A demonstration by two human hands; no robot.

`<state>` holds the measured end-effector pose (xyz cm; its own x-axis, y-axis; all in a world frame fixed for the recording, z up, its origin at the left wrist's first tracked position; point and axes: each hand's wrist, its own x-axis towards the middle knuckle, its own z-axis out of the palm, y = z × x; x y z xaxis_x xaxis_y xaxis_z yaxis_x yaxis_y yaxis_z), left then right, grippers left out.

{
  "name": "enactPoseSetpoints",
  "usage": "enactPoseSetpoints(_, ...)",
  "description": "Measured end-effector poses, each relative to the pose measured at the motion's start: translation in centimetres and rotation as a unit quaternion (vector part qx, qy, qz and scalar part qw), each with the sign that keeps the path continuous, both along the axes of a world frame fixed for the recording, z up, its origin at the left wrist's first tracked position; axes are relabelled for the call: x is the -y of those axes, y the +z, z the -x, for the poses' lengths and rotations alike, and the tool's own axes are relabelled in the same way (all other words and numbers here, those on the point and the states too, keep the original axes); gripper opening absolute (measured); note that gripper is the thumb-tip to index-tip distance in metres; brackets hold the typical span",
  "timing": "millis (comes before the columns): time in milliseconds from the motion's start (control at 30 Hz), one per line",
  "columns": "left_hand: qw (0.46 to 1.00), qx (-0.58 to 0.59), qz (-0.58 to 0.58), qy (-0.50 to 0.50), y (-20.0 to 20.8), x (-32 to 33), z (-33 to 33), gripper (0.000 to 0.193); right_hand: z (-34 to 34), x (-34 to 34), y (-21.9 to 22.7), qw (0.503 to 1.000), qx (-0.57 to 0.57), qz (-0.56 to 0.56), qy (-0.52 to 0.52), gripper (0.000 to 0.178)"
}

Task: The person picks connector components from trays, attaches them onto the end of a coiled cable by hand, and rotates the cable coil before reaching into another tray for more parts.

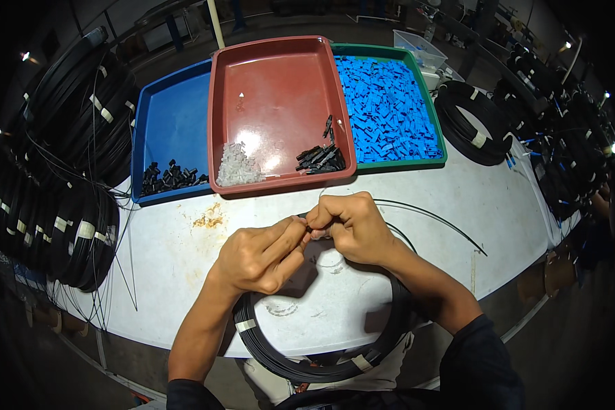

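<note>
My left hand point(263, 256) and my right hand point(352, 225) meet fingertip to fingertip over the white table. Both are closed in a pinch, and the small piece between them is mostly covered by the fingers. A bit of something dark shows at the left fingertips. Below the hands lies a coil of thin black cable point(307, 367), bound with pale tape and reaching over the table's near edge toward me. From behind my right hand a black cable end point(451, 224) curves out to the right; whether it runs into my fingers is hidden.
Beyond the hands, a red tray point(273, 89) holds clear pieces point(238, 165) and black pieces point(321, 158). It overlaps a blue tray point(174, 109) with black parts and a green tray point(439, 133) full of blue clips point(389, 109). Cable coils point(85, 239) crowd the left; another coil point(468, 126) lies right.
</note>
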<state>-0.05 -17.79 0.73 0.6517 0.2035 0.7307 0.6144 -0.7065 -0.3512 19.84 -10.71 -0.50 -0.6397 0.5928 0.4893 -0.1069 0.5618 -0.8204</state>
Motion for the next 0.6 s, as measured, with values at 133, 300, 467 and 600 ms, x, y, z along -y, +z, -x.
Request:
enactPoseSetpoints(133, 0.99, 0.077, 0.117, 0.017, -0.8, 0.0, 0.4, 0.009, 0.2, 0.4, -0.1, 0.999, 0.007, -0.047, -0.025, 0.017)
enactPoseSetpoints(300, 0.84, 0.388, 0.378, 0.03, -1.2, 0.6, -1.0, 0.014, 0.3, 0.0, 0.1, 0.931, 0.012, -0.355, -0.084, 0.021)
enactPoseSetpoints(467, 0.836, 0.374, 0.395, 0.062, -0.1, 1.2, -1.9, 0.006, -0.2, 0.1, 0.6, 0.933, 0.014, -0.35, -0.087, 0.017)
enactPoseSetpoints(600, 0.999, -0.019, 0.039, 0.007, 0.3, 0.3, 0.1, 0.01, -0.2, 0.0, 0.2, 0.991, 0.016, -0.134, -0.012, 0.016)
